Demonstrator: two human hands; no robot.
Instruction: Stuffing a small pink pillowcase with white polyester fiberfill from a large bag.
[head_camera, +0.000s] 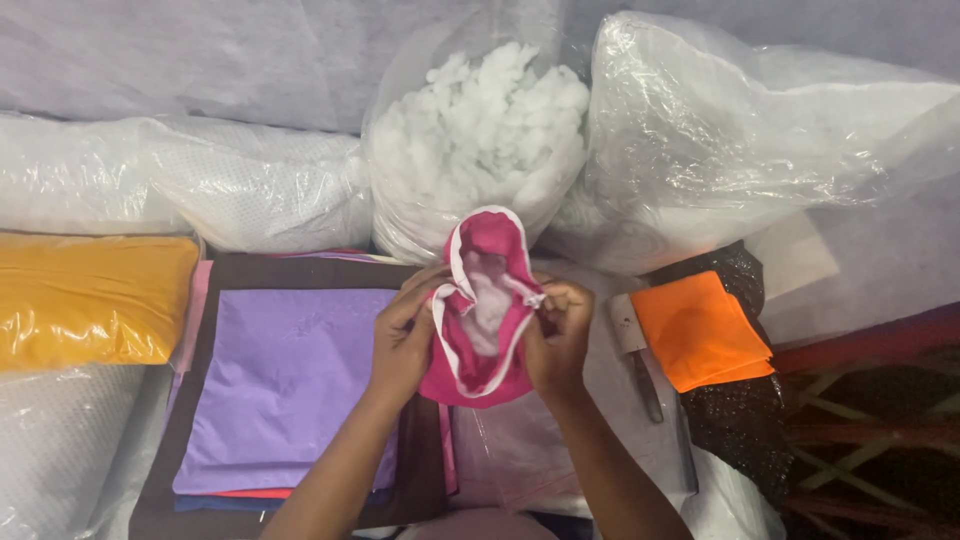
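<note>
Gripping pink fabric pouch (483, 330), fluffy stuffing (487, 295)

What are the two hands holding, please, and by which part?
Both hands grip a pink fabric pouch by its white-trimmed opening: left hand on one edge, right hand on the other.

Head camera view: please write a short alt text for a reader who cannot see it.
Two bare hands, left hand and right hand, hold open a pink fabric cover with white trim that has white stuffing inside. Behind it stands a clear plastic bag of white fibre filling; a stack of fabric sheets with a purple one on top lies to the left, folded orange cloth to the right.
</note>
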